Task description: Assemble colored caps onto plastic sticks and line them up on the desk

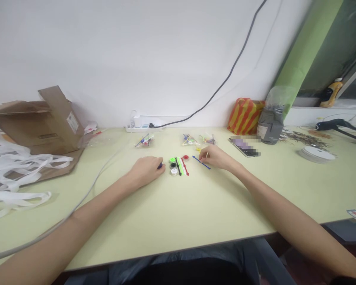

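My left hand [146,170] is closed around a small dark blue round piece [160,166], just left of a group of small plastic parts. Between the hands lie a green disc [172,160], a black disc [173,165], a white disc [174,172] and a red disc [186,157]. Beside them, side by side, are thin arrow-ended sticks: black [178,166], green [181,166], white [183,165] and red [185,167]. To their right, my right hand [215,157] pinches a blue arrow-ended stick [205,165] near its middle. A yellow piece [198,149] lies behind its fingers.
Several bagged part sets [144,140] lie toward the wall, near a power strip [139,128]. At left are a cardboard box [56,126], white straps [8,174] and a grey cable [89,192]. A phone [245,146], striped bag [243,116] and white spool [317,154] sit right.
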The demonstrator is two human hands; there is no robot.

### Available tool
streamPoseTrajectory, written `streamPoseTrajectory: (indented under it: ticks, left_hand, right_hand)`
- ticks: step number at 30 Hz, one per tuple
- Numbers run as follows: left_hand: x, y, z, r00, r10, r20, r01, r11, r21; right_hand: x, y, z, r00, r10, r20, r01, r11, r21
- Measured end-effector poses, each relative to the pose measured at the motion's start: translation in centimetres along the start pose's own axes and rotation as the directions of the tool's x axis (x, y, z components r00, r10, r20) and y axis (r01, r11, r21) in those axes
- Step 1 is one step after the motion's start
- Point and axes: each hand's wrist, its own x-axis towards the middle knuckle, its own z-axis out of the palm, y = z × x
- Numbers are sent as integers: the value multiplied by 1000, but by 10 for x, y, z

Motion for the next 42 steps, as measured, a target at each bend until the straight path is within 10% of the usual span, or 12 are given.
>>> streamPoseTrajectory:
  ticks: [12,42]
  left_hand:
    - [0,3,-1,1000,-11,20,11,1000,-5]
    - [0,8,-5,999,-39,30,40,999,-35]
  right_hand:
    - [-6,-38,7,930,-138,-340,160,986,36]
    - [12,-53,49,904,-321,-283,283,944,-168]
